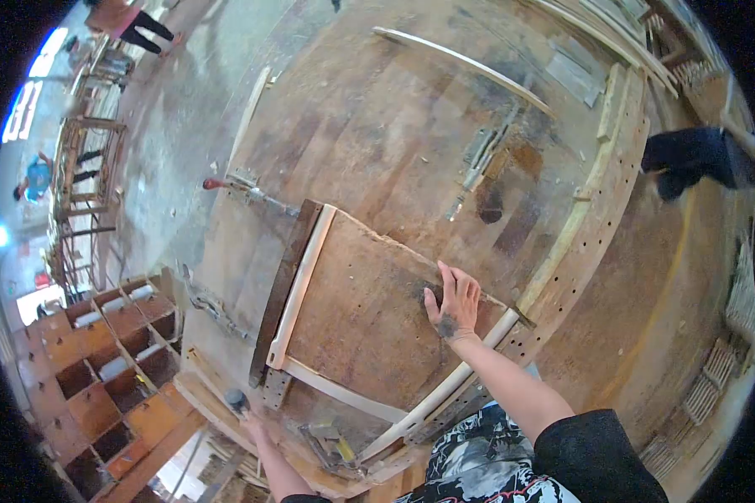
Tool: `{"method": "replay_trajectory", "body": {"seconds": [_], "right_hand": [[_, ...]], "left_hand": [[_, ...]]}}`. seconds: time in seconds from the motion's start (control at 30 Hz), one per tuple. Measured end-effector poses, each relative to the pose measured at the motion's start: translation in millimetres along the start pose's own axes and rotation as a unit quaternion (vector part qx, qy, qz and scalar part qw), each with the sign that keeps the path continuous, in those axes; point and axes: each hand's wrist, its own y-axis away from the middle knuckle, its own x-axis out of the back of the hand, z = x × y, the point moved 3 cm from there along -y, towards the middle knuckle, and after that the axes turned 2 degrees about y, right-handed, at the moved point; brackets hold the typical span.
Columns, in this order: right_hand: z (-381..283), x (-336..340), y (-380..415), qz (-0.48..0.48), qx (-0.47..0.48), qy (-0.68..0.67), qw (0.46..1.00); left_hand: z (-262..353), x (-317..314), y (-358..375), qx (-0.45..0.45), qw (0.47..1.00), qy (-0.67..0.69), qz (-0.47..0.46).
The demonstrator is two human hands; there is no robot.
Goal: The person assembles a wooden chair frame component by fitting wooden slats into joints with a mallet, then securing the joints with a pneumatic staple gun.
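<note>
A wooden frame lies on the worn workbench. Its left pale rail rests against a dark bar, with a curved pale slat along the near side and a round pale rail at the right. My right hand rests at the thin far rail, fingers apart. At the lower left, my left hand is closed round a tool with a dark, rounded head; its handle is mostly hidden. A clamp with a red handle meets the dark bar's far end.
Metal clamp parts and a long curved strip lie farther across the bench. A perforated edge runs along the right. Compartmented shelving stands lower left. Other people are at the left, top left and right.
</note>
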Motion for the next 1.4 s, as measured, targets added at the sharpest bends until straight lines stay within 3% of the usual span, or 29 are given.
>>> {"method": "replay_trajectory", "body": {"seconds": [0.1, 0.13, 0.2, 0.27, 0.33, 0.4, 0.47, 0.57, 0.6, 0.67, 0.7, 0.73, 0.83, 0.93, 1.0, 1.1, 1.2, 1.27, 1.33, 1.4], "right_hand": [[1, 0, 1, -0.01, -0.016, -0.027, 0.999], [3, -1, 1, -0.017, -0.018, -0.036, 0.999], [6, -1, 2, -0.025, -0.02, -0.054, 0.998], [9, -4, 4, -0.026, -0.024, -0.071, 0.997], [11, -5, 6, -0.02, -0.026, -0.089, 0.995], [12, -1, 4, -0.01, -0.03, -0.1, 0.994], [14, 0, 2, -0.005, -0.03, -0.116, 0.993], [16, 6, 2, 0.003, -0.029, -0.13, 0.991], [16, 7, 1, 0.012, -0.028, -0.137, 0.99], [17, 7, 0, 0.031, -0.023, -0.144, 0.989], [18, 1, 0, 0.034, -0.023, -0.143, 0.989], [18, -5, 3, 0.034, -0.021, -0.14, 0.989], [20, -5, 0, 0.025, -0.02, -0.134, 0.99], [14, 1, 4, 0.004, -0.021, -0.129, 0.991], [15, 1, 1, 0.002, -0.011, -0.098, 0.995], [13, -1, 2, 0.006, -0.007, -0.095, 0.995], [14, -1, -1, 0.009, -0.011, -0.081, 0.997], [10, -1, 1, -0.003, -0.012, -0.074, 0.997], [5, 1, 2, -0.005, -0.007, -0.041, 0.999], [3, 1, 6, 0.0, -0.007, -0.018, 1.0]], "left_hand": [[67, -3, -6, -0.098, 0.991, -0.054, -0.073], [113, -7, 11, -0.172, 0.98, -0.066, -0.08], [255, -28, 79, -0.302, 0.927, -0.114, -0.188], [370, -66, 143, -0.359, 0.891, -0.148, -0.234], [467, -106, 194, -0.372, 0.819, -0.216, -0.38], [547, -128, 249, -0.526, 0.753, -0.145, -0.368], [622, -129, 305, -0.555, 0.737, -0.145, -0.356], [667, -129, 345, -0.541, 0.781, -0.078, -0.303], [653, -138, 346, -0.574, 0.773, -0.046, -0.267], [582, -184, 316, -0.7, 0.7, 0.017, -0.14], [547, -194, 303, -0.633, 0.71, -0.2, -0.237], [520, -195, 291, -0.524, 0.679, -0.404, -0.318], [535, -190, 263, -0.475, 0.715, -0.367, -0.358], [574, -179, 230, -0.564, 0.739, -0.217, -0.297], [630, -152, 271, -0.468, 0.819, -0.156, -0.294], [637, -154, 257, -0.512, 0.83, -0.058, -0.214], [540, -188, 222, -0.569, 0.801, -0.027, -0.183], [448, -197, 192, -0.441, 0.808, -0.236, -0.311], [422, -154, 196, -0.421, 0.798, -0.288, -0.32], [372, -106, 202, -0.447, 0.814, -0.242, -0.28]]}}
